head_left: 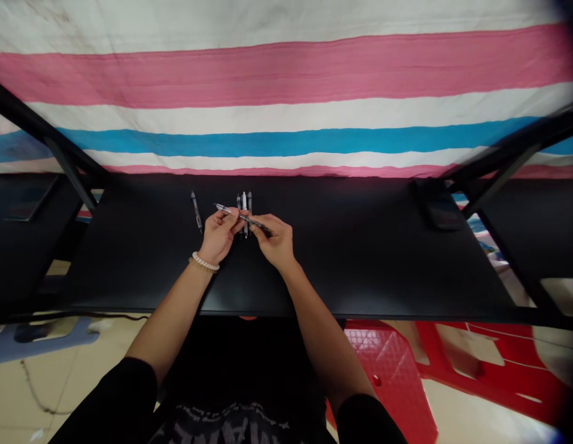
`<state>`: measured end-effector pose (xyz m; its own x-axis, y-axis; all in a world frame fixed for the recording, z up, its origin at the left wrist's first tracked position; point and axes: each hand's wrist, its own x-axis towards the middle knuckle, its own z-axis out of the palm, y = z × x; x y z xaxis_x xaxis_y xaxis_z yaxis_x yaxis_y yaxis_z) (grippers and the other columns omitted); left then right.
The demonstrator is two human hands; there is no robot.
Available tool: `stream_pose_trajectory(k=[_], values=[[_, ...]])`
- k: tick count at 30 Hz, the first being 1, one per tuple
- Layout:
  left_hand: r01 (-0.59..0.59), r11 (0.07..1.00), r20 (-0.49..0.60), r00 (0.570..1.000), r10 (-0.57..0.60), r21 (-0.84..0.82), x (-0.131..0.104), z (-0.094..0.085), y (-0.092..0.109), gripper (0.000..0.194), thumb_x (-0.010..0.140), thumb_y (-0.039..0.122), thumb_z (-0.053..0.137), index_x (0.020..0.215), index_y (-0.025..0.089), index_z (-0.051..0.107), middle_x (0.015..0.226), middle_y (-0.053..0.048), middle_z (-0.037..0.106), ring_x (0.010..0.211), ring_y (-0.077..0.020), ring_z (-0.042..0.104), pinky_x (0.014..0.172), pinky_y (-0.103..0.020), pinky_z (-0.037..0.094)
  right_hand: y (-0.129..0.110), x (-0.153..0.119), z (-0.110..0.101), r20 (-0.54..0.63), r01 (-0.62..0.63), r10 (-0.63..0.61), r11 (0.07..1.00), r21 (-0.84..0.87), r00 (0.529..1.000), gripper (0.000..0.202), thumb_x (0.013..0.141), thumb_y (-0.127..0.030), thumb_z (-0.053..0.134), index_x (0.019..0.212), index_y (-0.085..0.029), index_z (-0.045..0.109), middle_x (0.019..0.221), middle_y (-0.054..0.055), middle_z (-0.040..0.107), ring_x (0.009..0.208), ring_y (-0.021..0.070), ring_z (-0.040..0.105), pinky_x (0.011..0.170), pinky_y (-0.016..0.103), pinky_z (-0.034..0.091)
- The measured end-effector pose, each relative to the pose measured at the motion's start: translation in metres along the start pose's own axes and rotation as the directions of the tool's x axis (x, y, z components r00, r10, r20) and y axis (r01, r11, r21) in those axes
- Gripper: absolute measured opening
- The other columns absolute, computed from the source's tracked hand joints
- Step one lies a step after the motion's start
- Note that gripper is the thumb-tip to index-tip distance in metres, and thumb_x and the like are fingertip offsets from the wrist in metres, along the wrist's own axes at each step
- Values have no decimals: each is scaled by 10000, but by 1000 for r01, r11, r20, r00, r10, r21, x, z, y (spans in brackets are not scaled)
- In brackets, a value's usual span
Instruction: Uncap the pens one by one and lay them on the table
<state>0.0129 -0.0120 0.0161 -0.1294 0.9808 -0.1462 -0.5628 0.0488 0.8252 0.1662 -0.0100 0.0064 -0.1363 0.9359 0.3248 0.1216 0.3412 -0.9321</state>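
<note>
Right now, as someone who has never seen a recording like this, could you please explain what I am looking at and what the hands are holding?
There is no machine here: a person wears a camera on the head, so the one picture looks forward and down over their own two arms. The left hand, with a beaded bracelet at the wrist, and the right hand together hold one pen slantwise above a black table. Behind the hands, a small group of pens lies side by side on the table, and a single pen lies apart to the left. A pink, white and blue striped cloth hangs behind the table. A red plastic stool stands on the floor at lower right.
</note>
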Motion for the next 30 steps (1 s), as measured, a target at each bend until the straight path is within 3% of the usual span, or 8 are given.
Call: stream_pose_trajectory(k=[5, 9, 12, 16, 20, 24, 28, 30], values=[[-1, 1000, 18, 1000, 1, -17, 2, -3, 4, 318, 685, 321, 934, 854, 153, 723, 940, -70, 795, 902, -164, 762, 835, -258, 598, 8, 2, 1, 3, -186, 189, 962, 199, 982, 425, 892, -594, 677, 996, -191, 767, 739, 32, 696, 595, 144, 660, 578, 289, 586], [-9, 1000, 11, 1000, 9, -7, 2, -4, 3, 298, 709, 327, 919, 856, 167, 714, 942, -57, 792, 936, -173, 762, 868, -279, 599, 10, 4, -1, -32, -117, 129, 960, 255, 991, 445, 768, -541, 836, 1077, -234, 747, 953, 57, 730, 795, 174, 717, 688, 304, 620], [-21, 1000, 24, 999, 20, 6, 3, -4, 2, 285, 727, 326, 908, 866, 174, 711, 961, -55, 791, 955, -180, 760, 893, -301, 599, 10, 5, 0, 12, -186, 190, 942, 278, 982, 422, 853, -589, 739, 1046, -213, 740, 782, 33, 708, 617, 145, 675, 543, 271, 577], [-26, 1000, 33, 999, 26, 18, 3, -5, 1, 272, 757, 329, 889, 880, 175, 701, 968, -62, 789, 976, -187, 758, 911, -316, 597, 8, 4, 0, -49, -103, 123, 949, 297, 991, 407, 782, -540, 828, 1013, -216, 745, 936, 58, 743, 774, 167, 724, 646, 278, 609], [-29, 1000, 57, 998, 29, -2, 2, -4, 2, 301, 728, 337, 910, 877, 171, 708, 969, -61, 791, 948, -176, 759, 877, -292, 604, 7, 5, -1, -15, -187, 201, 934, 306, 979, 396, 867, -582, 724, 985, -204, 742, 744, 30, 706, 590, 145, 667, 529, 277, 573], [-30, 999, 53, 998, 32, -33, 1, -3, 3, 306, 703, 322, 927, 868, 169, 720, 945, -53, 794, 925, -161, 762, 856, -261, 605, 7, 5, -2, -70, -111, 135, 955, 274, 988, 405, 770, -553, 833, 985, -222, 742, 919, 55, 735, 800, 175, 723, 675, 293, 622], [-20, 999, 62, 998, 22, -29, 1, -3, 3, 304, 704, 327, 926, 870, 169, 726, 954, -55, 795, 923, -159, 762, 842, -252, 607, 8, 5, -1, 16, -222, 227, 934, 280, 974, 463, 878, -640, 682, 1019, -201, 732, 698, 11, 678, 505, 119, 614, 438, 238, 526], [-26, 999, 60, 998, 28, -31, 1, -3, 3, 303, 703, 330, 926, 866, 172, 725, 949, -49, 795, 926, -159, 762, 849, -254, 606, 8, 5, -1, -10, -178, 187, 948, 262, 982, 452, 827, -633, 745, 970, -204, 737, 807, 35, 713, 594, 129, 659, 497, 245, 569]])
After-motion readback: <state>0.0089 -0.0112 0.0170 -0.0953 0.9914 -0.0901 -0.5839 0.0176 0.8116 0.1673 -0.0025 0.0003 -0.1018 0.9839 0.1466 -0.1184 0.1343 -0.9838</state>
